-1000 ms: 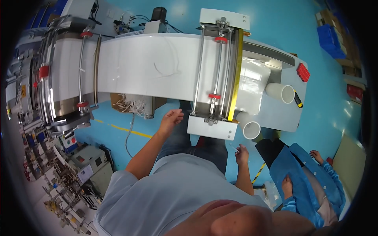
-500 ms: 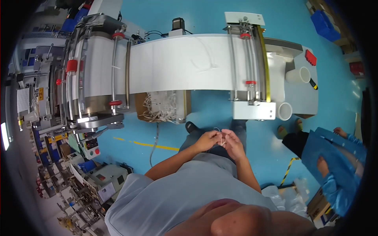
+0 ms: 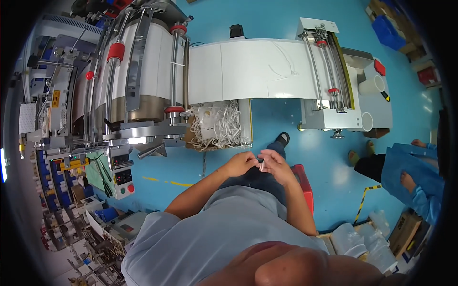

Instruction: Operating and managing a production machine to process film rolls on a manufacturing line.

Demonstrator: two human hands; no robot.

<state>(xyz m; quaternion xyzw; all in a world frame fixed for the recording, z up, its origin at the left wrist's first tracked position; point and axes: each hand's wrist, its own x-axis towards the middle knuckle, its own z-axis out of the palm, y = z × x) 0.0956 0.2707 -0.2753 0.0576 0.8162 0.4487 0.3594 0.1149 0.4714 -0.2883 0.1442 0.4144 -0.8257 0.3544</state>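
My two hands meet in front of my lap, below the web of white material. The fingers of my left hand (image 3: 240, 165) are drawn together in a pinch, and whatever they hold is too small to make out. Close beside it, my right hand (image 3: 277, 168) has its fingers bent around a small white strip (image 3: 262, 165) that points toward the left fingertips. Ahead, the wide white web (image 3: 248, 66) runs from the roller machine (image 3: 143, 71) at left to a roller frame (image 3: 331, 119) at right. A loose white thread-like strand (image 3: 285, 73) lies on it.
Below the web stands a cardboard box (image 3: 247, 125) full of white scrap strips (image 3: 217, 124). A red plastic object (image 3: 306, 190) is by my right forearm. Control buttons (image 3: 125, 183) sit at lower left. White cups (image 3: 371, 86) are at far right, near a person in blue (image 3: 405, 167).
My view has shifted left toward the roller machine, so the web and box appear farther right. One foot has stepped forward. My hands remain close together, with the white strip still in the right.
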